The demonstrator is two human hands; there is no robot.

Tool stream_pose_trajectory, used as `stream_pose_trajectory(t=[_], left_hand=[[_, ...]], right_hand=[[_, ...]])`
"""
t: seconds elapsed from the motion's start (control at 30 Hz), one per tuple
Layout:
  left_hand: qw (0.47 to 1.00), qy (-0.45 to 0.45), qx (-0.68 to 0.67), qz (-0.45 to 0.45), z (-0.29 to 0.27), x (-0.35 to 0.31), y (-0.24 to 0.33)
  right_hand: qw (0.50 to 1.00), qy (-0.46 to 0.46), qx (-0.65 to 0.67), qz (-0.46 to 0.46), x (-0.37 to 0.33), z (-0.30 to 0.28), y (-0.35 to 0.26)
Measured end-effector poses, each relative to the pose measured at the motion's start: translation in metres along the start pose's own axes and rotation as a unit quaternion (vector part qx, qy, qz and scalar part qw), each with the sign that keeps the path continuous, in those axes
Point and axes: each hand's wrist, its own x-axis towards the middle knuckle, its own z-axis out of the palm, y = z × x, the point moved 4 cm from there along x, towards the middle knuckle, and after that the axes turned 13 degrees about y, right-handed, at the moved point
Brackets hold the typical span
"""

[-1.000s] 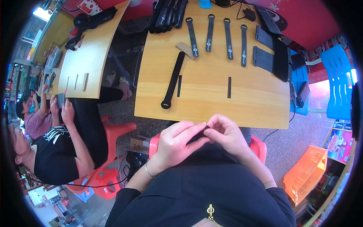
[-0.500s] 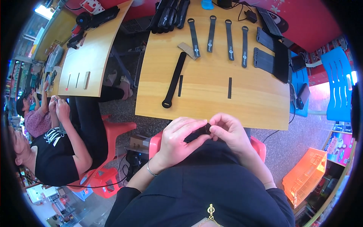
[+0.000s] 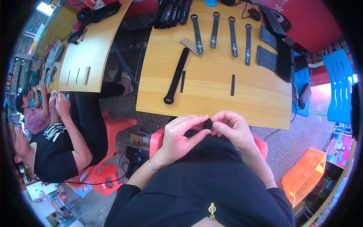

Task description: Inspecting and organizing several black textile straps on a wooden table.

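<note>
A small piece of black strap [image 3: 208, 123] shows between my two hands, just off the table's near edge; the rest of it is hidden by my fingers. My left hand [image 3: 180, 133] pinches it between thumb and fingertips. From the other side, the thumb and curled fingers of my right hand [image 3: 235, 131] close on its edge. On the wooden table [image 3: 208, 104] ahead, one long black strap [image 3: 178, 73] with a slotted round end lies at a slant. Further off, several grey straps [image 3: 214, 32] with looped ends lie in a row.
A brown card piece [image 3: 190, 46] and two dark strips [image 3: 232, 85] mark the tabletop. Bundled straps [image 3: 173, 14] lie at the far left, and flat grey straps [image 3: 268, 55] at the right. An orange crate [image 3: 302, 176] stands right. A co-worker [image 3: 56, 151] sits left.
The table and its straps appear slightly higher in the picture. The piece between my hands has tilted a little and shows more of its flat side; both hands keep their pinch.
</note>
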Motion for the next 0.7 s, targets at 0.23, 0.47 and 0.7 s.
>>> stream_pose_trajectory(t=[0.23,0.47,0.7], left_hand=[[1.000,0.005,0.001,0.016,0.0019,-0.0005,-0.0034],[0.999,0.010,-0.002,0.034,0.0033,0.0012,-0.0035],[0.997,0.014,0.016,0.071,0.0045,0.0023,-0.0041]], right_hand=[[1.000,0.004,-0.024,0.005,0.0001,-0.0008,-0.0021],[1.000,0.011,0.003,0.013,0.0010,-0.0020,-0.0032],[0.999,0.035,0.020,0.003,-0.0003,-0.0007,-0.0021]])
